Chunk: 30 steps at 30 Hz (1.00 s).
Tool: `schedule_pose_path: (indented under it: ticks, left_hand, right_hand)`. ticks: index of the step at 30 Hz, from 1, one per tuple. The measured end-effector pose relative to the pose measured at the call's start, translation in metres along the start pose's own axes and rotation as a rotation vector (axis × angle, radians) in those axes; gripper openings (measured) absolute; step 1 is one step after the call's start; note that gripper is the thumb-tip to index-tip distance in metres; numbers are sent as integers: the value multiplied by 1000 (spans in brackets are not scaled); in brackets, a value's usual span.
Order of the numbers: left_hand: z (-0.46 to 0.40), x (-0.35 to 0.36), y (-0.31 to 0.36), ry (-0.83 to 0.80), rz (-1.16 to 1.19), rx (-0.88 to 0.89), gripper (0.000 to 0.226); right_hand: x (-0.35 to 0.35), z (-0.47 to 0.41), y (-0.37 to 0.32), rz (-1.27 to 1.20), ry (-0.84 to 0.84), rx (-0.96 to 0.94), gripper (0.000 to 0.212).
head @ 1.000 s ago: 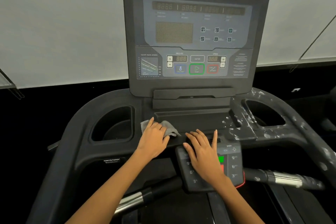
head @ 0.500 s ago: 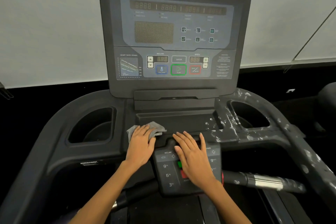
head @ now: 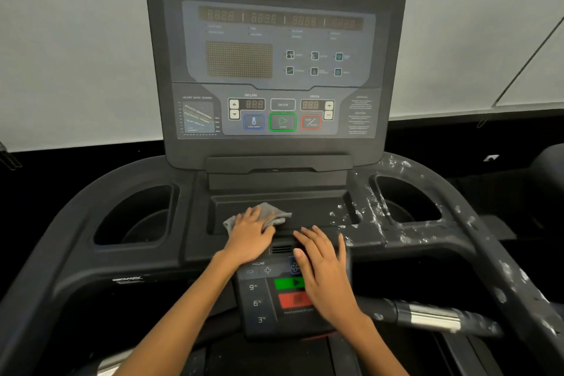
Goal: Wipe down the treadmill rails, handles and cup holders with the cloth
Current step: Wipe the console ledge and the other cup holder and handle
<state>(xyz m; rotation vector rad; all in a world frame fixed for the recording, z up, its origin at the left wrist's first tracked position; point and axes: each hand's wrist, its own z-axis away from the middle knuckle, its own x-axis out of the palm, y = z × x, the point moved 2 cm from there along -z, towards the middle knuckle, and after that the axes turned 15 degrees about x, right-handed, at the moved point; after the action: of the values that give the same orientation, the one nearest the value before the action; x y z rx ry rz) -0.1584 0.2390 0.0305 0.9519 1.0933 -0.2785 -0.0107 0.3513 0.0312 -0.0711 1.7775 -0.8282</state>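
The cloth (head: pixel 268 214) is showing as soft, grey, crumpled fabric. The treadmill's tray (head: pixel 283 204) and left cup holder (head: pixel 134 217) are looking like matt black plastic, while the right rail (head: pixel 500 265) is carrying white, patchy smears. The console panel (head: pixel 274 70) is appearing smooth and faintly glossy, and the right handle (head: pixel 433 316) is gleaming with a polished metal band.

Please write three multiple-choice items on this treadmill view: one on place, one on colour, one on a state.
1. Where is the cloth?
A. in the left cup holder
B. on the centre tray
C. on the right handle

2. What colour outlines the console's start button?
A. green
B. yellow
C. white

3. How is the right hand?
A. gripping a handle
B. flat on the lower keypad
C. raised off the machine

Answers: 1 B, the left hand presses it there; 2 A, its frame is green; 3 B, straight fingers lie over the keypad.
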Motion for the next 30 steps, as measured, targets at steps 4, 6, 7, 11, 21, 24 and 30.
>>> schedule_pose_path:
  ticks: [4,6,7,11,21,24,30]
  left_hand:
    - [-24,13,28,-169,-80,24,54]
    - [-29,13,33,-229,-132,28,54]
    - [-31,12,36,-247,-147,32,55]
    - [-41,13,66,-308,-136,73,64]
    - [-74,61,132,-348,-302,15,63]
    - [-77,73,146,-286,-348,39,66]
    - [-69,70,143,-275,-322,194,95]
  right_hand:
    - [-12,4,14,-114,83,69,55]
    - [-20,7,22,-189,142,103,48]
    - [-25,8,26,-236,170,123,45]
    - [-46,13,39,-423,240,230,46]
    - [-82,9,82,-470,279,370,49]
    - [-75,-5,101,-359,224,355,52]
    - [-59,-21,125,-167,170,326,50]
